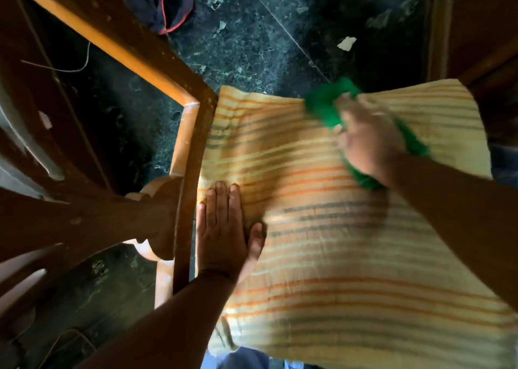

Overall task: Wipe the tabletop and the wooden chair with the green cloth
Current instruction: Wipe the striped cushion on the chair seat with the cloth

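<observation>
A yellow cloth with orange and grey stripes (350, 256) covers the tabletop and fills the right half of the view. My right hand (367, 139) grips the bunched green cloth (325, 102) and presses it onto the striped cover near its far edge; hand and cloth are blurred. My left hand (224, 228) lies flat, fingers together, on the cover's left edge. The wooden chair (185, 150) stands directly left of the table, its orange-brown frame touching the cover's edge.
Dark green marbled floor (252, 32) lies beyond the table, with a scrap of white paper (347, 43) and a dark garment with red cord (159, 1). A brown wooden panel (482, 27) stands at the far right. A thin wire (64, 69) hangs by the chair.
</observation>
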Action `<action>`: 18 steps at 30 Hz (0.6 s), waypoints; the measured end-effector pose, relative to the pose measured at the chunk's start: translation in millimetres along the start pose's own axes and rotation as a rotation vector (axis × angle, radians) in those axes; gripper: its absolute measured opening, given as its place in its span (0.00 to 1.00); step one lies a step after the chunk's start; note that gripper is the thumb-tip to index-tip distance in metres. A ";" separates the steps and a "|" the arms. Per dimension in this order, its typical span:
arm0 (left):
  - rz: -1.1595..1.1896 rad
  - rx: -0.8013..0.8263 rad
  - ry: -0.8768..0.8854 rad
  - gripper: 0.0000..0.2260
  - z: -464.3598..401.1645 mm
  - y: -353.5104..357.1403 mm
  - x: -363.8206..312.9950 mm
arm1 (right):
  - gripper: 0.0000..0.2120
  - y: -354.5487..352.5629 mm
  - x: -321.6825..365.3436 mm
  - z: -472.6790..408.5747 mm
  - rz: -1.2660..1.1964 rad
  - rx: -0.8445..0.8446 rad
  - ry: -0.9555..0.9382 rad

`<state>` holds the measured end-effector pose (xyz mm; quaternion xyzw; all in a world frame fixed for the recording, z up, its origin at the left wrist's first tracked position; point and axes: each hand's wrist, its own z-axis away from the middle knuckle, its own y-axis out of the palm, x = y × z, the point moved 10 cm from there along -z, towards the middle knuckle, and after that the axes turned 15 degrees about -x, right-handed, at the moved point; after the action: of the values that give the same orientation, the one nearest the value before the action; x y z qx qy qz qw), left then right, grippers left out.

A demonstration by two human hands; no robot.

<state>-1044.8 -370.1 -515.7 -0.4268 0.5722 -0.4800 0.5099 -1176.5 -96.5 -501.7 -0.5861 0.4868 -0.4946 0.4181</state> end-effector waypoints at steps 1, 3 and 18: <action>0.041 0.012 0.010 0.38 -3.1 -3.7 -1.5 | 0.29 -7.3 -34.8 -1.8 0.008 -0.012 0.130; 0.124 0.003 0.157 0.38 -20.6 -13.2 -23.0 | 0.30 -12.4 -54.5 7.6 0.044 0.015 0.160; 0.093 0.131 0.663 0.28 -195.2 28.4 -100.5 | 0.23 -8.2 225.3 250.2 -0.301 0.299 -0.511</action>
<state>-1227.1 -244.6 -522.4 -0.1875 0.6936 -0.6045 0.3439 -920.0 -314.7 -495.1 -0.6888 0.1959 -0.4538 0.5303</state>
